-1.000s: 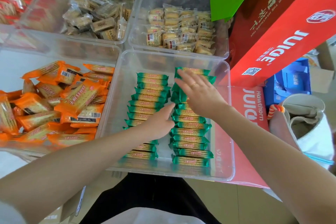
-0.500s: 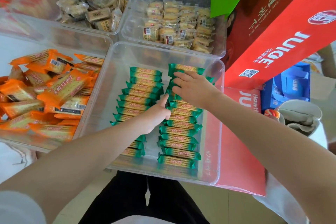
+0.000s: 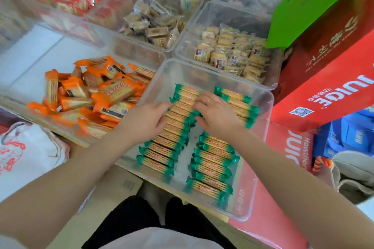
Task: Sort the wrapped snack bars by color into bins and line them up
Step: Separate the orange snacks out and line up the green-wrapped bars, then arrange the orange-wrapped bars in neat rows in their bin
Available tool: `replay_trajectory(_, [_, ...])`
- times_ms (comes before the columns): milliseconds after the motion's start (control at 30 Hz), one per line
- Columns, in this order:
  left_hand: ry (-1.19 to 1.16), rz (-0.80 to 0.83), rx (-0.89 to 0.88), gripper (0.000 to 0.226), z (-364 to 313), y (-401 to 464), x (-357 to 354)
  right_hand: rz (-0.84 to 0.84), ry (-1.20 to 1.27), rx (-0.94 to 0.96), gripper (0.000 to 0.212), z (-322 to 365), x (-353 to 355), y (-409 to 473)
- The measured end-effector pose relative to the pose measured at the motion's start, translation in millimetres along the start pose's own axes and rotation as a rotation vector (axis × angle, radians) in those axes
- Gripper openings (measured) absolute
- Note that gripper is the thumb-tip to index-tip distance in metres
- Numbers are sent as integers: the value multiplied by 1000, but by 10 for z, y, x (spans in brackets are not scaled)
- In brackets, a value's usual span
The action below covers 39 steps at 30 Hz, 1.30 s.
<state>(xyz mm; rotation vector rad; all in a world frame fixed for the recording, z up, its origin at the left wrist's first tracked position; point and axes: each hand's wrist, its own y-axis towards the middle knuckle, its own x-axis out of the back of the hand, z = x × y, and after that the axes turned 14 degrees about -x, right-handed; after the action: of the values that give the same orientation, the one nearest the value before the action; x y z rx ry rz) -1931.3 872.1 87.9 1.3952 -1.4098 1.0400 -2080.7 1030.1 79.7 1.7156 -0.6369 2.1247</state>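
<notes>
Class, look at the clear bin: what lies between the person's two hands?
In the head view, the left row of green bars lies between the left hand and right hand.

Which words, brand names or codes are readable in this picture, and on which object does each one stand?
"JUICE", seen upside down: on the large red carton at right.
"Hawthorn" and "JUIC", cut off by the frame's clutter: on the flat red carton under the clear bin.
QR code: on the large red carton, not decodable.
White Chinese characters on that carton: too blurred.
Print on the green bars and orange bars: too small.
</notes>
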Motion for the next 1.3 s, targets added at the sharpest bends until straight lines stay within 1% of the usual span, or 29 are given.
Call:
replay_trajectory(67, [50, -25, -16, 40, 117, -139, 118, -48, 66, 31, 28, 143, 27, 25])
replay_trajectory(133, [112, -29, -38, 42, 220, -264, 230, -106, 134, 46, 22, 267, 70, 74])
replay_trajectory(200, [137, -63, -22, 43, 317, -380, 351, -117, 171, 44, 24, 418, 163, 143])
replay_trajectory(267, [146, -117, 15, 42, 439, -518, 441, -88, 185, 49, 28, 560, 233, 239])
replay_trajectory(400, [150, -147, 83, 45, 681, -835, 558, -53, 235, 53, 28, 923, 274, 431])
replay_trajectory(533, [91, -118, 121, 46, 998, -1195, 580, -5, 234, 46, 26, 1378, 186, 583])
replay_trajectory(633, [72, -76, 133, 48, 1314, -1462, 591, 13, 219, 16, 30, 1729, 95, 672])
replay_trajectory(700, [85, -55, 94, 46, 1546, -1597, 632, 10, 220, -58, 32, 1943, 22, 721])
replay_trajectory(800, [86, -44, -12, 42, 1849, -1761, 716, -18, 247, -210, 39, 2249, -103, 734])
replay_trajectory(900, [25, -66, -57, 47, 2109, -1859, 780, -21, 209, -366, 46, 2484, -159, 710])
replay_trajectory(967, [-6, -89, -103, 37, 2257, -1842, 775, -6, 177, -466, 53, 2572, -176, 698])
replay_trajectory(1100, [-82, -55, -218, 35, 2332, -1617, 746, 27, 165, -604, 65, 2604, -191, 700])
replay_trajectory(1200, [-101, -17, -267, 34, 2315, -1361, 670, 67, 173, -715, 78, 2488, -209, 806])
replay_trajectory(1300, [-108, 19, -262, 37, 2285, -1062, 590, 96, 282, -813, 79, 2371, -153, 1007])
